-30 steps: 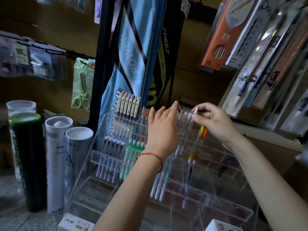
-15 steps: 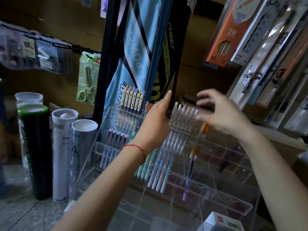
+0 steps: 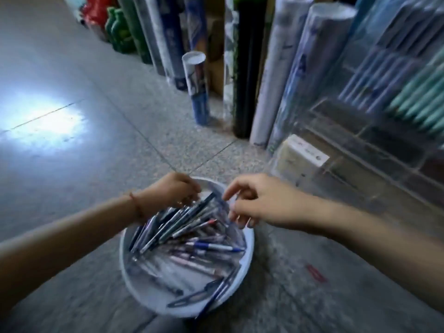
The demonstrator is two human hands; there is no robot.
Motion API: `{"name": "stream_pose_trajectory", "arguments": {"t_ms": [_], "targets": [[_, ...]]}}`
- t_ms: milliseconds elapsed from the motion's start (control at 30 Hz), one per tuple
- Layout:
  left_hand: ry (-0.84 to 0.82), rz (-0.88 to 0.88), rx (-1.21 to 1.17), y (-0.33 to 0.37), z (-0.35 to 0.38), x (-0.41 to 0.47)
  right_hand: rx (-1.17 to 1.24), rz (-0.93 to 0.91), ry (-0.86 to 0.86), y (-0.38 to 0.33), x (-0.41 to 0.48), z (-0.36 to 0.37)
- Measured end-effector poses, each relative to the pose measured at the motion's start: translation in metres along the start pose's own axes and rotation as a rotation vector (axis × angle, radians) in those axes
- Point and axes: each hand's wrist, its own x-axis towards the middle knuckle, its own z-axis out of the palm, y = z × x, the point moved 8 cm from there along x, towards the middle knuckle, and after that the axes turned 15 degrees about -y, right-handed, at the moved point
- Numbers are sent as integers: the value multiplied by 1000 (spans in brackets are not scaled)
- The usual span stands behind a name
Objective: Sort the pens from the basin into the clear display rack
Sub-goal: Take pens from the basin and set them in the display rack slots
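A round white basin (image 3: 123,263) sits on the speckled floor (image 3: 96,145), and it is full of pens (image 3: 182,239) lying in a messy pile. Both hands are over the far side of the basin. The left hand (image 3: 174,189) has its fingers bent down onto the top ends of some dark pens, but the picture is blurry, so I cannot tell if it is pinching one or only touching. A red string band (image 3: 137,205) is on that wrist. The right hand (image 3: 254,204) is just beside it, above the far right rim, with its fingers loosely bent and spread, and I see nothing held in them. A blue and white pen (image 3: 213,247) lies on top of the pile, below the right hand. The clear display rack (image 3: 360,150) stands to the right of the basin, near but not touching it, with green pens (image 3: 422,102) and pale purple pens (image 3: 374,75) in its upper rows. Tall tubes (image 3: 271,80) stand to the left of the rack. A small red thing (image 3: 316,272) lies on the floor right of the basin.
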Motion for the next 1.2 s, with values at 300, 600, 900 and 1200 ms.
{"name": "stream_pose_trajectory", "arguments": {"t_ms": [300,600,900,1200], "targets": [[329,-305,-258,-186,31,-59,-122,328,-71,128,83,109],[263,-214,50,-183,61,-56,-837,343,321,138,83,120],[318,234,637,-126,73,-48,-630,166,244,113,71,97],[258,87,84,-136,65,-27,-414,139,149,112,95,81]]}}
